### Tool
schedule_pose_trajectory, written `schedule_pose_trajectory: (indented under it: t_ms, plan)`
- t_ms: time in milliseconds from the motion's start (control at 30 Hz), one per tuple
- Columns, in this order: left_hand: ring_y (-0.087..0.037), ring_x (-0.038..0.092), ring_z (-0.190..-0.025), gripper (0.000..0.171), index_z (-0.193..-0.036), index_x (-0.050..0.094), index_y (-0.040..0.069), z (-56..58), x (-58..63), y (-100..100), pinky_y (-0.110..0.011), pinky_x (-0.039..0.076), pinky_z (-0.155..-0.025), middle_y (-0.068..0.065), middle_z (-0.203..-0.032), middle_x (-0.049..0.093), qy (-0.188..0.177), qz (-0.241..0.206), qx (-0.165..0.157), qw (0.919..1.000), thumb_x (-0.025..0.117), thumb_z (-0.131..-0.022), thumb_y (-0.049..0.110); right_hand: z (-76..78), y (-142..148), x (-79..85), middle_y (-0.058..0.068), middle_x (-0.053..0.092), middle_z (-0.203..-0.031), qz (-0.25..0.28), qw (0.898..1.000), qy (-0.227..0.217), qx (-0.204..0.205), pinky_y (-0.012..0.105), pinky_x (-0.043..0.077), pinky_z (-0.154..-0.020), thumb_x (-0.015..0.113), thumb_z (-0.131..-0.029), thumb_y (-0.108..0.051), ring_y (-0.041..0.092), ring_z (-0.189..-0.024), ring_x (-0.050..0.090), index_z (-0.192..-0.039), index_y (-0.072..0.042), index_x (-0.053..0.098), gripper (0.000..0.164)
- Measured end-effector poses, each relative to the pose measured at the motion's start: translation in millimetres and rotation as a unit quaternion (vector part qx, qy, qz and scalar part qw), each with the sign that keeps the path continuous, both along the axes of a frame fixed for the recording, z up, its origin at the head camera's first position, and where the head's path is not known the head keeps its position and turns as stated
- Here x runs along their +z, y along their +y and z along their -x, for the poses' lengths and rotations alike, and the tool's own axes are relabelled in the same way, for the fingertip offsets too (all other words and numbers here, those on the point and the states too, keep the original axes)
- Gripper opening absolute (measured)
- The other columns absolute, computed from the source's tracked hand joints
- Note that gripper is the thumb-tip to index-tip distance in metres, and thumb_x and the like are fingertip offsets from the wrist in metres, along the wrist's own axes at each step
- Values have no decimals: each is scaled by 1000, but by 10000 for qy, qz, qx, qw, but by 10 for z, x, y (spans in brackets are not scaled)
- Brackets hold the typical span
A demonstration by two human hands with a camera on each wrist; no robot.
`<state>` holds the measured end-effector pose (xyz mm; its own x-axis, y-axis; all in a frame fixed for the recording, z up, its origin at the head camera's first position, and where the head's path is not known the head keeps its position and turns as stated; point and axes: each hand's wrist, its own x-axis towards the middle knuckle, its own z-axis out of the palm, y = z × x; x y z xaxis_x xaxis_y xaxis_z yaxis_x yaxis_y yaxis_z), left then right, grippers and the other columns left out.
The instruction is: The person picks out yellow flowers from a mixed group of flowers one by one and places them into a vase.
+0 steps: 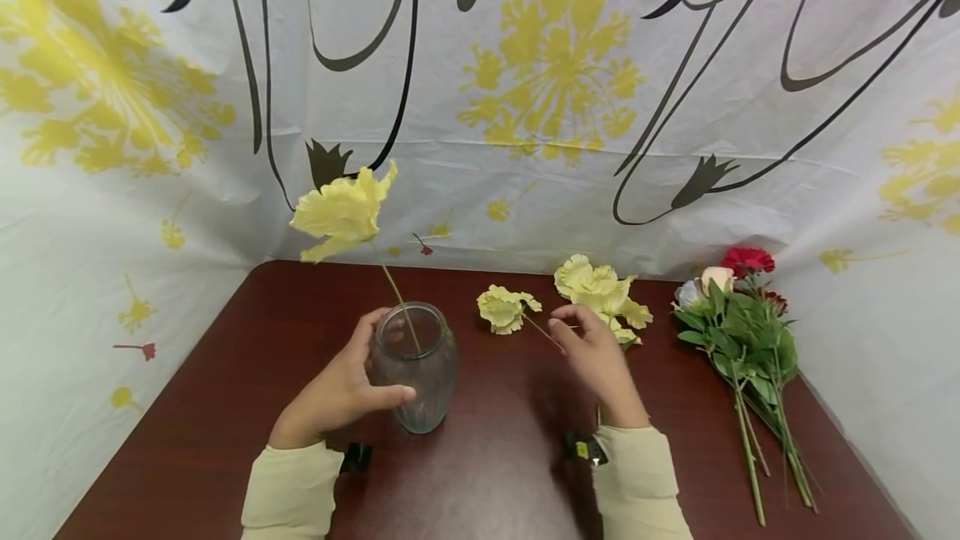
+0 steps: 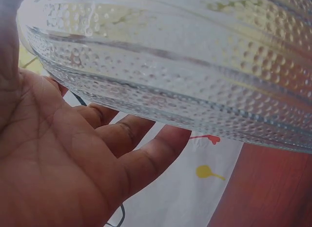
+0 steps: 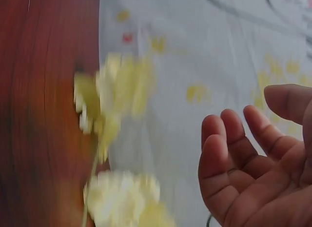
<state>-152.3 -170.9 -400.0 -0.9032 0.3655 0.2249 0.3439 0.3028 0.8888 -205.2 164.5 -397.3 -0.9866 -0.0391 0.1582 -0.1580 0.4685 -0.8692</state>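
A clear glass vase (image 1: 423, 390) with a dimpled, ribbed surface stands tilted slightly on the table. My left hand (image 1: 352, 382) grips its side, thumb across the front and fingers round the back; the left wrist view shows fingers (image 2: 168, 144) against the textured glass (image 2: 170, 90). A yellow flower (image 1: 341, 211) leans out of the vase mouth, its stem inside. My right hand (image 1: 596, 352) hovers over the table beside a second yellow flower (image 1: 504, 309) with a thin stem. Seen from the right wrist, its fingers (image 3: 234, 149) are loosely bent with nothing between them, apart from the blurred yellow flowers (image 3: 122, 85).
More yellow flowers (image 1: 600, 290) lie behind my right hand. At the right lies a bunch of leafy stems (image 1: 750, 340) with red, cream and pale blue blooms. A patterned white cloth (image 1: 450, 107) hangs behind the dark red table (image 1: 495, 473).
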Motion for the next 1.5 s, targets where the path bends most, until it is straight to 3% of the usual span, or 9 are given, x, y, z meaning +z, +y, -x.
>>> schedule_pose_trajectory:
  t_ms: [200, 367, 600, 933, 1267, 1500]
  plan:
    - [-19, 49, -114, 94, -143, 17, 28, -9, 4, -2, -50, 47, -87, -9, -137, 42, -139, 72, 63, 9999, 80, -73, 25, 75, 429, -124, 15, 60, -112, -902, 9928, -296, -727, 41, 45, -72, 50, -96, -32, 27, -92, 54, -114, -8, 58, 31]
    - [-20, 44, -120, 94, -143, 17, 29, -17, 10, -2, -54, 42, -92, -7, -139, 41, -172, 136, 139, 9997, 80, -72, 29, 90, 589, -193, 18, 58, -106, -1279, 9845, -692, -976, 43, 43, -71, 47, -96, -31, 30, -86, 52, -116, -6, 56, 33]
    - [-18, 46, -117, 95, -143, 17, 28, -15, 3, -8, -54, 42, -92, -6, -136, 43, -204, 234, 191, 9993, 80, -72, 31, 124, 654, -324, 29, 54, -119, -1586, 9776, -1134, -788, 52, 45, -80, 47, -95, -26, 37, -100, 52, -126, 6, 47, 45]
    - [-18, 48, -114, 94, -142, 18, 29, -2, -1, -6, -51, 45, -89, -8, -135, 45, -183, 166, 110, 9996, 80, -72, 29, 165, 676, -464, 27, 60, -105, -2154, 9680, -1165, -556, 48, 46, -73, 54, -90, -17, 34, -85, 55, -110, 9, 57, 33]
    - [-19, 46, -117, 94, -142, 18, 31, -13, 12, 3, -55, 42, -91, -11, -137, 43, -225, 157, 112, 9996, 80, -72, 29, 178, 694, -532, 23, 61, -94, -2177, 9670, -1244, -451, 44, 47, -63, 52, -87, -9, 29, -74, 54, -104, 8, 60, 25]
    - [-19, 45, -118, 94, -142, 18, 32, -17, 12, 3, -54, 42, -92, -9, -137, 42, -291, 141, 140, 9994, 81, -72, 30, 150, 696, -458, 17, 53, -85, -1404, 9786, -1415, -504, 35, 44, -53, 47, -89, -8, 24, -64, 51, -102, 4, 50, 18]
